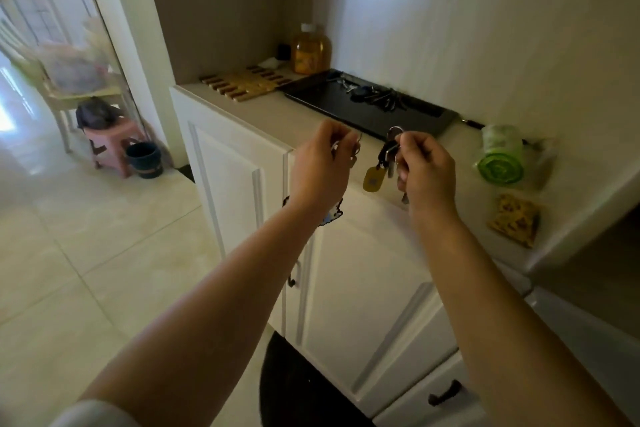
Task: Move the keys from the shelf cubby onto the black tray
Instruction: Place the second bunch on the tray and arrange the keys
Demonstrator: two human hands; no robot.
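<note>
Metal keys (388,163) with a yellow tag (372,179) are held in the right hand (424,166), which is closed on the ring, in the air just before the black tray (408,121). A smaller bunch (353,149) seems to be pinched in the left hand (323,163), but it is mostly hidden. More keys (375,97) are already lying on the tray. The bunch is judged light and stiff, but loose and swinging. It is best taken by the ring, so that no key slips out, and lowered gently onto the tray.
</note>
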